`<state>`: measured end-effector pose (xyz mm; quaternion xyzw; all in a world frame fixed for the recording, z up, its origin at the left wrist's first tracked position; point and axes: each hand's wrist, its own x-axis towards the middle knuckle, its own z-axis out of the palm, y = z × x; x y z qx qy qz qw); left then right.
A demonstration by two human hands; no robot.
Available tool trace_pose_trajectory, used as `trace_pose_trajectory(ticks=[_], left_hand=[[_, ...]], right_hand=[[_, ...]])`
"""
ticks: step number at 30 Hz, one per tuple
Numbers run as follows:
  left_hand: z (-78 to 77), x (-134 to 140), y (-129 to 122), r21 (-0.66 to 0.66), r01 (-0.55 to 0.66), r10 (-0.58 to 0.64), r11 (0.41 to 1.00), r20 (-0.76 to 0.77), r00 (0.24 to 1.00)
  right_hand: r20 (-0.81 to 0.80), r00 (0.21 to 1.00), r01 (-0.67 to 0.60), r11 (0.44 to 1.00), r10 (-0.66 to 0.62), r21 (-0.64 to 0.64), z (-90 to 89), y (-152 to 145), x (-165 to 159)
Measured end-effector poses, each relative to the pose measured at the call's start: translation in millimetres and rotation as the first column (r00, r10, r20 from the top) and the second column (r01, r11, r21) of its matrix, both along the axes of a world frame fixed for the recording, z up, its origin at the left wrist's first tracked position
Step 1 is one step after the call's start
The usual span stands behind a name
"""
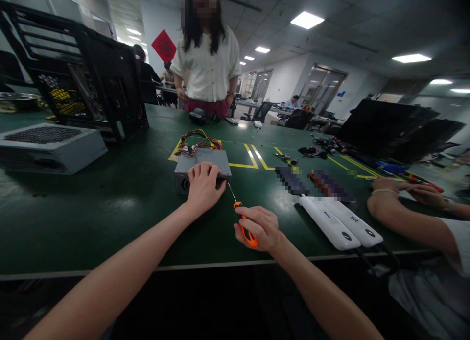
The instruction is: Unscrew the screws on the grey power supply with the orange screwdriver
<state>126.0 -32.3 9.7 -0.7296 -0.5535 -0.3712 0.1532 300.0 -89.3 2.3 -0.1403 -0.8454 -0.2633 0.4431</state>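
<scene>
The black computer case (110, 80) stands on the green table (128, 237), with hardware showing through its openings and yellow visible behind the mesh. Left of the case I see a metal bowl (14, 105); I can't make out what it holds. Just in front of the case lies a grey box with a vented top (86, 146). The power supply (216, 157) sits to the right of the case and nearer the person: a plain grey metal shell, a dark round fan opening low on it, a bundle of coloured wires (200, 133) at its far side. The person's left hand (204, 188) grasps it from above. Farther right of the case, the right hand (261, 227) wraps around the orange-and-black handle of a screwdriver (238, 206), its thin shank pointing toward the power supply. Whether the tip touches, I can't tell.
</scene>
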Motion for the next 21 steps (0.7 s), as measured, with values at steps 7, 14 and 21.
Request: trace_pose_trajectory(ticks=[7,14,21], left_hand=[[-0.2,-0.1,-0.1,-0.008,0.003,-0.003,1.0,0.014,1.0],[-1.1,-0.7,0.6,-0.008,0.006,-0.006,1.0,0.015,1.0],[-0.8,-0.6,0.2,-0.001,-0.002,0.002,1.0,0.008,1.0]], right_hand=[[0.041,0.999,0.036,0.999,-0.036,-0.008,-2.9,2.2,-2.0],[0.076,0.996,0.051,0.998,-0.049,-0.021,-2.9,4.8,-3.7],[0.081,0.996,0.048,0.999,-0.046,-0.023,-4.5,4.7,-3.6]])
